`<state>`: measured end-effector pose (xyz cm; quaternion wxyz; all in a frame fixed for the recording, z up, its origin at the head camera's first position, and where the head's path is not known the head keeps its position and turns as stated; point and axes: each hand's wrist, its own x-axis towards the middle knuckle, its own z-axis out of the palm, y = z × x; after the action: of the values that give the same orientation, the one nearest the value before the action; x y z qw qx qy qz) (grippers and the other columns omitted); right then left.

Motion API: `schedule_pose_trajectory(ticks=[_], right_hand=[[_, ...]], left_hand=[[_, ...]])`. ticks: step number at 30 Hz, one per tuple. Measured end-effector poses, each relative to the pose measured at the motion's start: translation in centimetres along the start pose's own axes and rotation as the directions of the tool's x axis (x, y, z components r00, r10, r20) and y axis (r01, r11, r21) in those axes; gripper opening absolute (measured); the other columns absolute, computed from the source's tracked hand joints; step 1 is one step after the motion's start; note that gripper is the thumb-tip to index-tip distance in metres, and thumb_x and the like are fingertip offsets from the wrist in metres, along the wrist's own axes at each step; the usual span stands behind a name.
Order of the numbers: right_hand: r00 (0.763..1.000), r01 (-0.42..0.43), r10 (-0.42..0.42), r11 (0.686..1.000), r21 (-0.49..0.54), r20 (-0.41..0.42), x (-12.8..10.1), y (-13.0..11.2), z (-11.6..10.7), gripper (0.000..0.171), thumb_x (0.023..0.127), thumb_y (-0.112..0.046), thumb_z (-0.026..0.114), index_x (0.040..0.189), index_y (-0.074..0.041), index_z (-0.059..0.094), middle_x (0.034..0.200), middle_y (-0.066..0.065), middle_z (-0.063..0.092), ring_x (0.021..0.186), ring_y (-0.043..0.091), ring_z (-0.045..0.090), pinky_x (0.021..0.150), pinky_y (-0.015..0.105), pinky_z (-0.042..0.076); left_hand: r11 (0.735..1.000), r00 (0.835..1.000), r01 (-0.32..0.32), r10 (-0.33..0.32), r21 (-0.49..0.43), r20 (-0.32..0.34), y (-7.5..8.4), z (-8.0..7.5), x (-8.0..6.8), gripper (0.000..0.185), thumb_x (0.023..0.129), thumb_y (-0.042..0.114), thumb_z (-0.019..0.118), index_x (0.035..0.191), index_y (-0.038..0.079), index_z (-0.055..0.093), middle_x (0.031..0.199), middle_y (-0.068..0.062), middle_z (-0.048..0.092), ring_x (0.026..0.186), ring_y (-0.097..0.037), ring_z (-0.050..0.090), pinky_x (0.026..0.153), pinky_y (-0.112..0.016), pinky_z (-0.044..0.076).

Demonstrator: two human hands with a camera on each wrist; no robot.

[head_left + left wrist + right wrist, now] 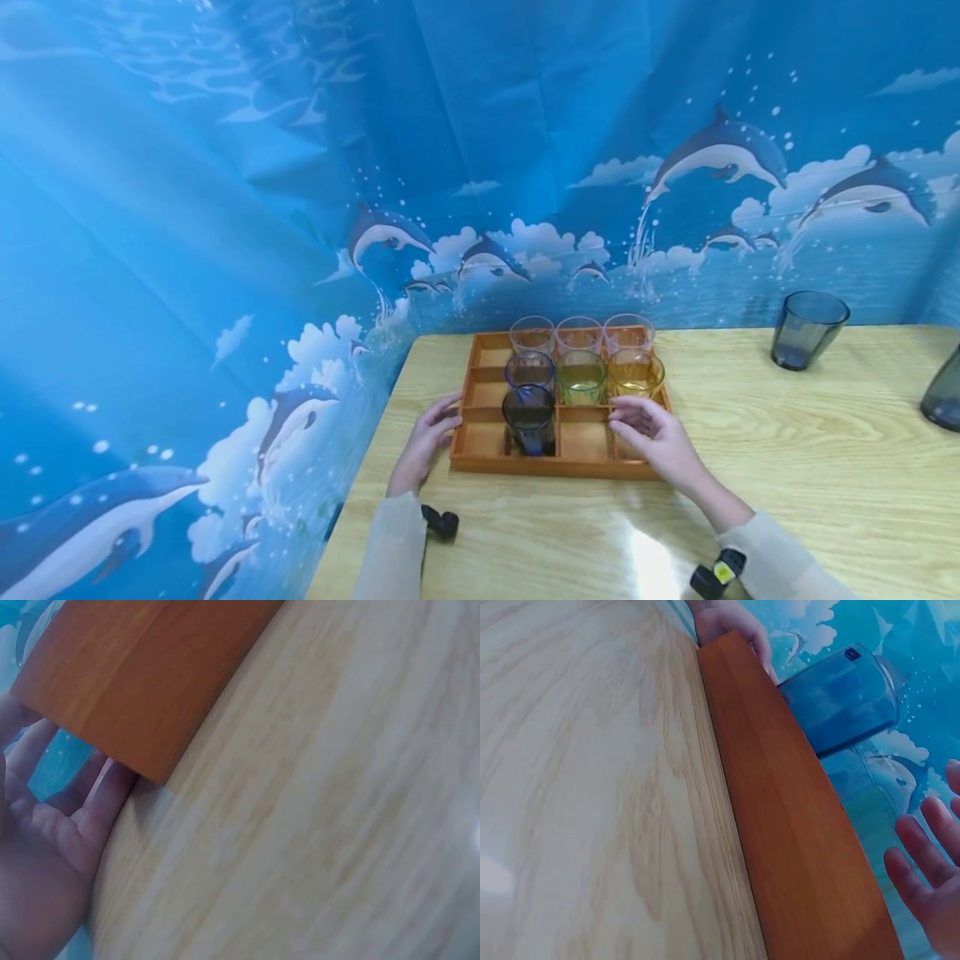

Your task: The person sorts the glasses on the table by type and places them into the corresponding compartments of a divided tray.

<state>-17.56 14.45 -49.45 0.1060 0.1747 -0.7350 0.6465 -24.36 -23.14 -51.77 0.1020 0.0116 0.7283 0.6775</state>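
Observation:
A wooden divided tray (480, 463) holds drinking glasses in its compartments. My left hand (426, 446) rests against the tray's left side, fingers extended along the wall in the left wrist view. My right hand (660, 442) hovers over the front right compartment, fingers loosely bent and holding nothing, fingertips close to the amber glass (636, 377). Left of that glass are a green glass (582, 379) and a blue-rimmed glass (529, 371). Behind them stand three pale pink glasses (579, 335). A dark grey glass (529, 425) sits in the front row, leaning slightly.
On the wooden table (750, 417), a dark grey glass (808, 332) stands at the back right. Another dark glass (947, 392) is cut off by the right edge. A blue dolphin-print curtain (525, 150) hangs behind and to the left.

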Motion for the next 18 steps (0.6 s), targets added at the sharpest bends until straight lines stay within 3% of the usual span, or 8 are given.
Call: schedule_pose_trajectory(ticks=[8,18], right_hand=[[0.999,0.001,-0.003,0.999,-0.033,-0.047,-0.7,-0.4,-1.5,0.033,0.087,-0.002,0.062,0.118,0.005,0.054,0.100,0.024,0.060,0.087,0.017,0.061,0.076,0.019,0.048],[0.991,0.033,-0.044,0.995,-0.089,-0.130,-1.2,-0.2,-3.7,0.029,0.087,0.004,0.060,0.115,0.010,0.054,0.098,0.019,0.063,0.088,0.008,0.061,0.075,0.016,0.047]], left_hand=[[1.000,0.999,-0.004,0.003,-0.014,-0.041,-2.1,-0.4,1.3,0.047,0.090,0.020,0.061,0.135,0.016,0.050,0.129,-0.011,0.050,0.114,-0.021,0.047,0.086,-0.038,0.043],[0.999,0.998,-0.032,0.032,-0.011,-0.054,-2.2,-0.3,1.2,0.044,0.089,0.019,0.062,0.132,0.018,0.053,0.125,-0.009,0.052,0.112,-0.021,0.049,0.084,-0.037,0.044]])
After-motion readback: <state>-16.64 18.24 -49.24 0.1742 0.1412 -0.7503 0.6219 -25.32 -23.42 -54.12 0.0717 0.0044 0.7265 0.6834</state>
